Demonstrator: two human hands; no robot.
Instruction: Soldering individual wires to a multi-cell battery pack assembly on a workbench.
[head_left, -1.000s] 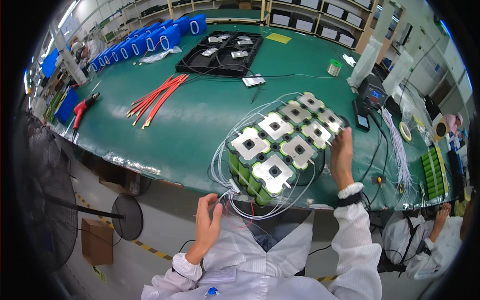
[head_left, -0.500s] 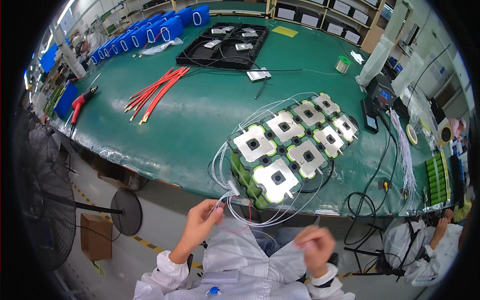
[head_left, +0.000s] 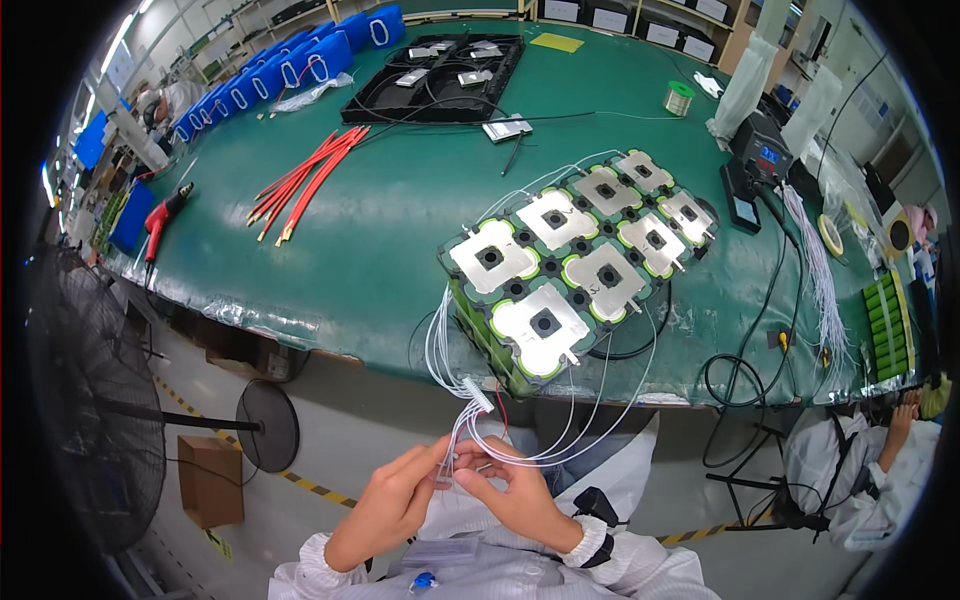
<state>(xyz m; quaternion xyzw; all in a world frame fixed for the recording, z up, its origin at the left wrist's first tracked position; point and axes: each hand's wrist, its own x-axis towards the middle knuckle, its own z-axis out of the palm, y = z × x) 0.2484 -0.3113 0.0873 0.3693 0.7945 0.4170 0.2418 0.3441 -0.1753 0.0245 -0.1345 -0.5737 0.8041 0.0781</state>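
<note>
At the green table's (head_left: 300,290) near edge, right of centre, sits your green-celled, dark-framed battery pack (head_left: 578,246). Your left hand (head_left: 392,502) pinches its white wires (head_left: 438,345); your right hand (head_left: 522,505) curls narrowly there, its grip unclear. Eight silvery plates (head_left: 519,318); one white connector (head_left: 478,396).

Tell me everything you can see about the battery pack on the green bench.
The battery pack is a long block topped by eight silvery, metal-looking plates in two rows of four, each with a dark centre. Green cells show beneath at its near end. It lies slanted away rightward on the bench, one corner by the front edge. White wires trail from it toward both hands, which don't touch the pack.
</note>
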